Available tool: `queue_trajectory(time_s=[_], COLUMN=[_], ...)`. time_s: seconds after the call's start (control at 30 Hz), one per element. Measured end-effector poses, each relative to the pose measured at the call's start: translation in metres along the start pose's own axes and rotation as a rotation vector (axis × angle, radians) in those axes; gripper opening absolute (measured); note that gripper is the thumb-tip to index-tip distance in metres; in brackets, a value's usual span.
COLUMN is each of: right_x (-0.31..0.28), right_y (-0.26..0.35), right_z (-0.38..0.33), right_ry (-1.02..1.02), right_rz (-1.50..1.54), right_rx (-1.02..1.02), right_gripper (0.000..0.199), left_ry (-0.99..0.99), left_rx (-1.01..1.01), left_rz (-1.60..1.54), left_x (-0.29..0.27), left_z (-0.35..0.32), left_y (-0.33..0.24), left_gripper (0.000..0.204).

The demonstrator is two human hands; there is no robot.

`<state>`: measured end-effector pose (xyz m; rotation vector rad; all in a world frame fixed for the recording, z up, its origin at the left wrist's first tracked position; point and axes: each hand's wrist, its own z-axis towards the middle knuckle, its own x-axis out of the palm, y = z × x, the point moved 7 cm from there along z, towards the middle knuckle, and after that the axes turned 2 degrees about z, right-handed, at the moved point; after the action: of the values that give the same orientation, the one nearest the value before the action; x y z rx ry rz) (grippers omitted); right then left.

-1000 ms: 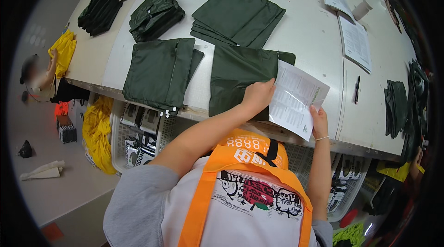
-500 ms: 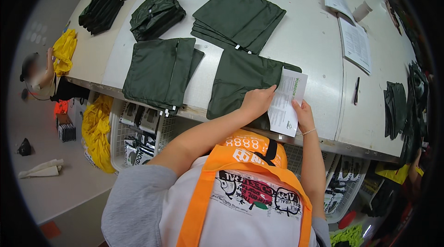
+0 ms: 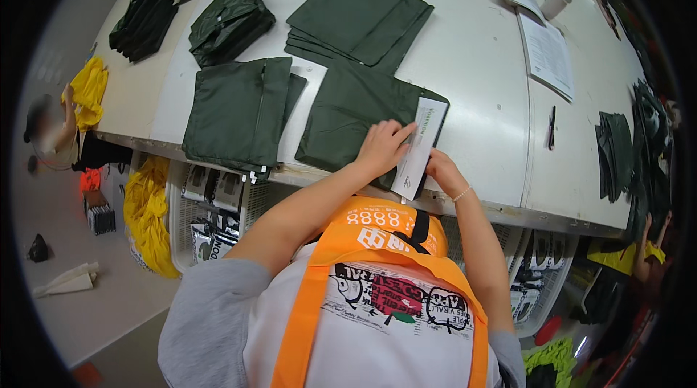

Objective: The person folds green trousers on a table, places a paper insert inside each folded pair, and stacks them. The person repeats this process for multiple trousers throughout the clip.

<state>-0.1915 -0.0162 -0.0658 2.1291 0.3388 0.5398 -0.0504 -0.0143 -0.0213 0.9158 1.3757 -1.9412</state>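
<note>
A folded white printed leaflet (image 3: 419,147) lies along the right edge of a dark green folded garment (image 3: 347,113) near the table's front edge. My left hand (image 3: 380,146) presses flat on the garment and the leaflet's left side. My right hand (image 3: 441,170) pinches the leaflet's lower right edge. A second dark green folded garment (image 3: 238,111) lies just to the left, and a stack of folded green pieces (image 3: 359,19) sits behind.
A white table (image 3: 479,61) carries more green bundles (image 3: 229,21) at the back left, printed sheets (image 3: 546,54) and a pen (image 3: 552,127) at the right. White baskets (image 3: 218,206) and yellow fabric (image 3: 149,214) sit under the table. Another person (image 3: 54,134) is at far left.
The leaflet was open and held up in my hands; it has been folded narrow and brought down onto the garment's right edge, with both hands following it.
</note>
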Motion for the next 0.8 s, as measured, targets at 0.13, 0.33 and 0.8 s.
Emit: queue_trajectory(time_s=[0.13, 0.33, 0.8], right_x=[0.013, 0.014, -0.007], right_y=[0.036, 0.038, 0.108], right_z=[0.001, 0.03, -0.013], right_ry=[-0.021, -0.003, 0.053], right_rz=[-0.991, -1.457, -1.674], right_rx=[-0.538, -0.398, -0.685], right_gripper=[0.034, 0.022, 0.005], left_ry=[0.102, 0.277, 0.266], left_rx=[0.197, 0.137, 0.194], left_rz=[0.068, 0.041, 0.283], left_x=[0.014, 0.023, 0.029], left_z=[0.003, 0.004, 0.018], left_y=[-0.006, 0.005, -0.013], left_gripper=[0.065, 0.059, 0.056])
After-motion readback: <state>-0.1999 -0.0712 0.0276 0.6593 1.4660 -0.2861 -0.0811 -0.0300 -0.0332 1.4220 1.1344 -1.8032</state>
